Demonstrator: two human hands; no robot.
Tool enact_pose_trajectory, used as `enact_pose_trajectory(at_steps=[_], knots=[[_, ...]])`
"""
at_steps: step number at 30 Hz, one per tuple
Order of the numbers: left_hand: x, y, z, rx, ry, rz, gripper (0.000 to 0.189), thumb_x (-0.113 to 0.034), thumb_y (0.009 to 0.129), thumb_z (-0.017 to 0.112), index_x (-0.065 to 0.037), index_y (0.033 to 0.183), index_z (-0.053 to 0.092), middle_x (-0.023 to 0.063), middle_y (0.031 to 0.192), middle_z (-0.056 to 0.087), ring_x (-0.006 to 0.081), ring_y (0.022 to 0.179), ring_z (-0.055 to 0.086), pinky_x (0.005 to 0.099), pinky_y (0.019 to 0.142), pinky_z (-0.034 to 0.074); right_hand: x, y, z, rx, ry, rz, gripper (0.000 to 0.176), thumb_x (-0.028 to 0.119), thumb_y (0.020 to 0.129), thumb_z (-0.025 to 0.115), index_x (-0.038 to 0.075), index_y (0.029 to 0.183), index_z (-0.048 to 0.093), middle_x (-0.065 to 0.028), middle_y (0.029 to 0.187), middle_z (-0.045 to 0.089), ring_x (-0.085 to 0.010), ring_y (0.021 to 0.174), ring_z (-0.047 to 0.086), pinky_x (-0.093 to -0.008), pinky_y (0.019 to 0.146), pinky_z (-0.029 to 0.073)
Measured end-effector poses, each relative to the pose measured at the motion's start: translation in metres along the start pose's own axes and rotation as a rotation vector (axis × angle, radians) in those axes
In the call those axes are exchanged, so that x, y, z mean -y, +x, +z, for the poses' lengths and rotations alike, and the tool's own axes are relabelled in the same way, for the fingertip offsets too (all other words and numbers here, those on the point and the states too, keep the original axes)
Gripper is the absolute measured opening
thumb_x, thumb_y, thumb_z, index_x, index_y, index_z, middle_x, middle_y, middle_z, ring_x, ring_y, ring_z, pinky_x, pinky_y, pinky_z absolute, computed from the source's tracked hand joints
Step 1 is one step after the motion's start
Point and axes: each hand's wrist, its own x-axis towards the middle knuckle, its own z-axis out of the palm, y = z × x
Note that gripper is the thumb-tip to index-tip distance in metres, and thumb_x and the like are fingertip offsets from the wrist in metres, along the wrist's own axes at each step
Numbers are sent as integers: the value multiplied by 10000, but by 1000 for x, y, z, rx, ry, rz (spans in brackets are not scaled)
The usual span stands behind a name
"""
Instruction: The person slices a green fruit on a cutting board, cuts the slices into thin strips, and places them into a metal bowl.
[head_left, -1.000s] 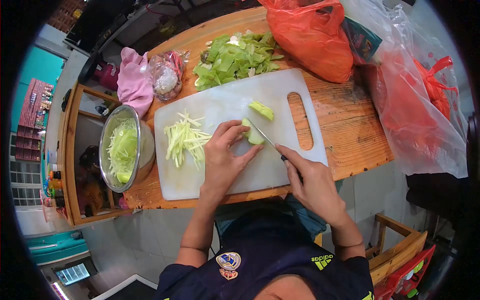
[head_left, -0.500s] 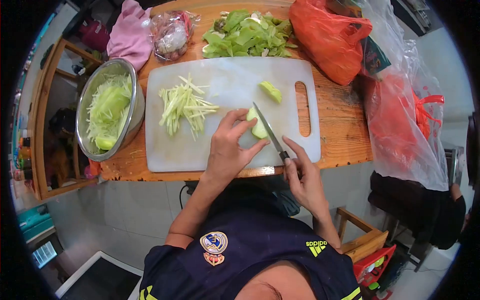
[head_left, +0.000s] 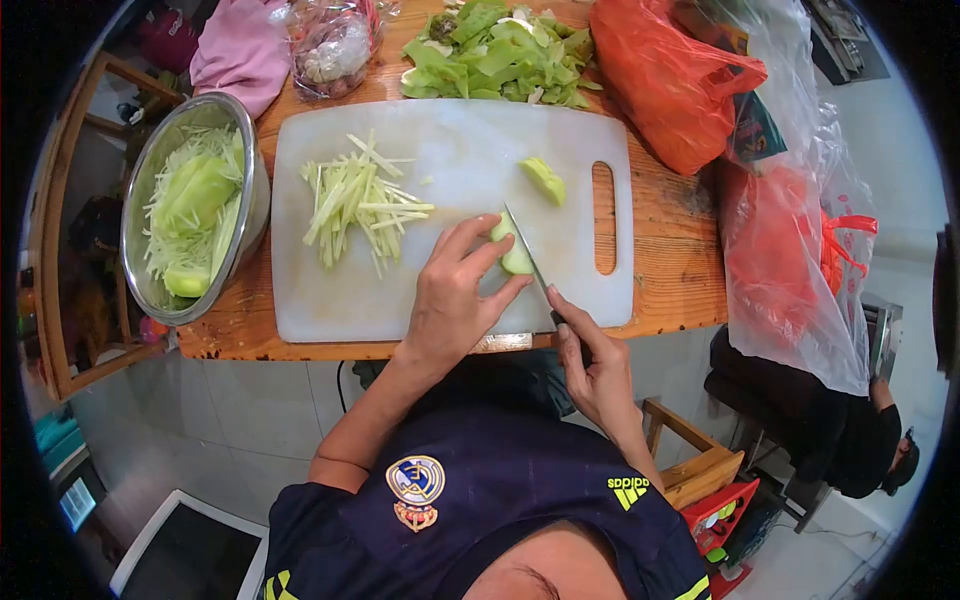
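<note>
My left hand (head_left: 448,290) pinches a pale green vegetable piece (head_left: 516,258) against the white cutting board (head_left: 460,135), fingers on its far left side and thumb near its lower end. In my right hand (head_left: 597,372) is a small knife (head_left: 526,243) with a dark handle, index finger stretched along it. Its blade lies along the right side of the piece, seen nearly edge-on. Farther back on the board rests another cut chunk (head_left: 543,181) of the vegetable. A loose heap of thin pale green strips (head_left: 360,205) lies on the board's left half.
A metal bowl (head_left: 258,205) with shreds and larger pieces stands left of the board. Behind it are a pink cloth (head_left: 238,55), a clear bag (head_left: 332,55) and green peelings (head_left: 498,55). Red bag (head_left: 670,90) and clear bag (head_left: 790,270) sit right. A person (head_left: 850,440) is at far right.
The knife blade has turned more edge-on and come closer along the vegetable piece. My right hand has shifted slightly left with it. The whole view has shifted a little; my left hand keeps its hold.
</note>
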Motion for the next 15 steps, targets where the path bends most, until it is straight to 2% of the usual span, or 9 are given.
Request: enact_pose_trajectory(at_steps=[4, 7, 10, 12, 15], knots=[[-2, 0, -3, 22, 19, 38, 372, -100, 745, 838, 37, 1068, 712, 177, 1229, 635, 339, 1080, 622, 412, 898, 538, 2, 2, -6, 37, 71, 91, 423, -23, 994, 538, 82, 1400, 593, -162, 895, 676, -136, 711, 576, -267, 720, 493], [-1, -1, -1, 15, 30, 28, 363, -96, 752, 831, 28, 1072, 714, 169, 1222, 633, 335, 1073, 621, 413, 888, 537, 7, 0, -11, -33, 85, 132, 415, -10, 1006, 529, 85, 1405, 592, -112, 788, 616, -97, 665, 520, -249, 670, 470], [-6, -1, -3, 28, 46, 22, 353, -89, 755, 828, 14, 1074, 716, 157, 1201, 629, 325, 1049, 620, 417, 866, 536, 7, -5, -12, -55, 76, 71, 413, -4, 1012, 523, 90, 1408, 593, -80, 729, 569, -86, 639, 505, -247, 639, 461], [-8, -1, -4, 47, 67, 30, 340, -82, 758, 824, 5, 1069, 717, 148, 1186, 625, 316, 1031, 620, 415, 848, 536, 10, -6, -13, -12, 118, 90, 389, 12, 1030, 502, 63, 1406, 591, -22, 734, 552, -68, 644, 471, -229, 617, 427], [-9, -1, -4, 48, 44, -12, 345, -120, 745, 842, -47, 1067, 740, 138, 1182, 649, 325, 1060, 638, 420, 883, 531, 13, -7, -11, -8, 127, 79, 382, 16, 1037, 491, 53, 1404, 592, 17, 711, 507, -58, 639, 439, -219, 599, 400]])
